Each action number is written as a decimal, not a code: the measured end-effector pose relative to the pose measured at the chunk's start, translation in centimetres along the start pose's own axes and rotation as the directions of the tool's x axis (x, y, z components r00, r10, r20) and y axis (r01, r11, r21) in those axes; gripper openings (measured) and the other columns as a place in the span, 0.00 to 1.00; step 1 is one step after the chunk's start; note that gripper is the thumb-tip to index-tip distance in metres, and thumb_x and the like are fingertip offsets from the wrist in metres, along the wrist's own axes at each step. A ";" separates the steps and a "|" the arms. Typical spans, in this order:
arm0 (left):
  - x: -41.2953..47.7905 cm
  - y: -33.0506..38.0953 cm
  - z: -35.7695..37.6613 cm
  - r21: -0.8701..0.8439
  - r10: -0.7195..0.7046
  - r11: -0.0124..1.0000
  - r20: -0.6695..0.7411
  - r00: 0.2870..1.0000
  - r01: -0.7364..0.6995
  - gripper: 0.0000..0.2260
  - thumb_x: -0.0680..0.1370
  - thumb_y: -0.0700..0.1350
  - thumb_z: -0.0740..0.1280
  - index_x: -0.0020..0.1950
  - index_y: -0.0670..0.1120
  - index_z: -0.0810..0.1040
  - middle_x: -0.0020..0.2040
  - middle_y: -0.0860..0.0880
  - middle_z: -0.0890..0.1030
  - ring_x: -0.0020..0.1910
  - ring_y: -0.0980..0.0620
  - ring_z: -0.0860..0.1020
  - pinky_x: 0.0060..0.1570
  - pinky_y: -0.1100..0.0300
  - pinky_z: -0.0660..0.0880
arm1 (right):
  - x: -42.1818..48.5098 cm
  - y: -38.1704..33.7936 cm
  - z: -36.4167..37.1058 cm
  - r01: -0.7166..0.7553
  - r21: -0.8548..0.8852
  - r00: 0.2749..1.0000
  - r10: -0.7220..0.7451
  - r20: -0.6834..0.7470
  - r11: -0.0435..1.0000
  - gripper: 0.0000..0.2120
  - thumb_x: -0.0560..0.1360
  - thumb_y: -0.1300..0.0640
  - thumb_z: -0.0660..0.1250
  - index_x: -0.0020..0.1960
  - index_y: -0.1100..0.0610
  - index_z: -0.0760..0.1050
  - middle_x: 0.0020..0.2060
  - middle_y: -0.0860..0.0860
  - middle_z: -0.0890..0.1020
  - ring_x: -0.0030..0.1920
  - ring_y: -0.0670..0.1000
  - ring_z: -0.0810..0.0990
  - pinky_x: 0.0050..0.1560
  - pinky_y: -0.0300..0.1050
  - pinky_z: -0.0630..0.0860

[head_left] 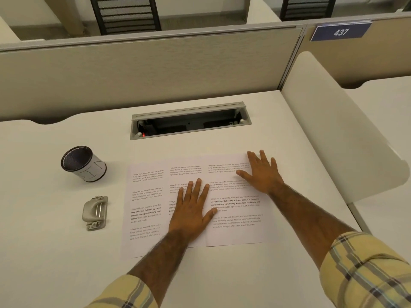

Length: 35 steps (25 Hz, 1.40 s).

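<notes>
We see three printed sheets laid side by side on the white desk, and we take them as the centre of our dial. The left sheet lies toward 9 o'clock, the middle sheet sits at the centre, and the right sheet lies toward 3 o'clock. All are flat on the desktop, and their text lines are cut off at the seams where one sheet overlaps the next. The left hand rests palm down on the near half of the middle sheet. Its fingers are straight, slightly spread and point to 12 o'clock, while the thumb reaches across the seam onto the right sheet. It is fully open and grips nothing; it only presses on paper. The right hand lies flat at about 2 o'clock over the far corner of the right sheet, fingers straight and fanned toward 11 o'clock, thumb stretched toward 9 o'clock over the text. It too is open, holding nothing, just touching the sheet. Both forearms come in from 5 and 6 o'clock out of yellow plaid sleeves. At 9 o'clock, well apart from the papers, a grey hole punch lies on the desk, and at 10 o'clock stands a black-rimmed pen cup wrapped in white paper. At 12 o'clock an open cable hatch is sunk into the desk, backed by a beige partition; at 1 o'clock a blue sign reads 437.
</notes>
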<state>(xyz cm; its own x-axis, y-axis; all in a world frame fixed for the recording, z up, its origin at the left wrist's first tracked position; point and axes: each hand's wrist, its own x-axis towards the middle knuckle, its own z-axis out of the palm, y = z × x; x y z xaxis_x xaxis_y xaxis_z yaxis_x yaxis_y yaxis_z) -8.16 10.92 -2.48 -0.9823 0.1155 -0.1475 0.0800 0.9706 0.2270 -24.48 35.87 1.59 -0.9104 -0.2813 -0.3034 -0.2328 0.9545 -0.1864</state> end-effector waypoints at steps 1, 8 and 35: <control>0.0 0.0 0.1 -0.002 0.002 1.000 -0.001 1.000 -0.002 0.35 0.81 0.70 0.42 0.82 0.57 0.33 0.83 0.53 0.33 0.81 0.50 0.32 0.79 0.43 0.40 | -0.2 -0.2 0.1 0.010 0.024 1.000 -0.010 -0.006 1.000 0.43 0.76 0.27 0.49 0.81 0.53 0.47 0.82 0.52 0.54 0.82 0.57 0.45 0.79 0.63 0.45; 0.0 0.0 0.0 0.000 -0.001 1.000 0.017 1.000 0.001 0.35 0.81 0.71 0.40 0.81 0.56 0.33 0.83 0.52 0.33 0.81 0.50 0.32 0.79 0.43 0.38 | -3.1 -1.0 -1.3 -0.066 0.685 0.989 0.137 -0.050 0.726 0.32 0.76 0.31 0.59 0.70 0.52 0.74 0.68 0.51 0.79 0.66 0.53 0.77 0.66 0.50 0.73; -7.1 -8.0 -2.0 0.006 -0.169 0.986 -0.008 0.986 0.169 0.37 0.79 0.71 0.40 0.82 0.55 0.34 0.82 0.51 0.31 0.80 0.50 0.30 0.80 0.48 0.36 | -3.4 -9.9 0.2 0.171 0.053 0.984 -0.173 0.038 0.984 0.43 0.72 0.23 0.38 0.82 0.42 0.42 0.82 0.50 0.43 0.81 0.58 0.36 0.76 0.68 0.37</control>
<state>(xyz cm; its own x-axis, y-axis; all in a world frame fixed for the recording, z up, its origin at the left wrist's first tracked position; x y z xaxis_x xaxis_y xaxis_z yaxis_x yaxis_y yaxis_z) -2.14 1.94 -1.36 -0.9830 -0.0519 -0.1759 -0.0861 0.9775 0.1927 -19.03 27.37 4.28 -0.8427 -0.4455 -0.3023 -0.3664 0.8860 -0.2842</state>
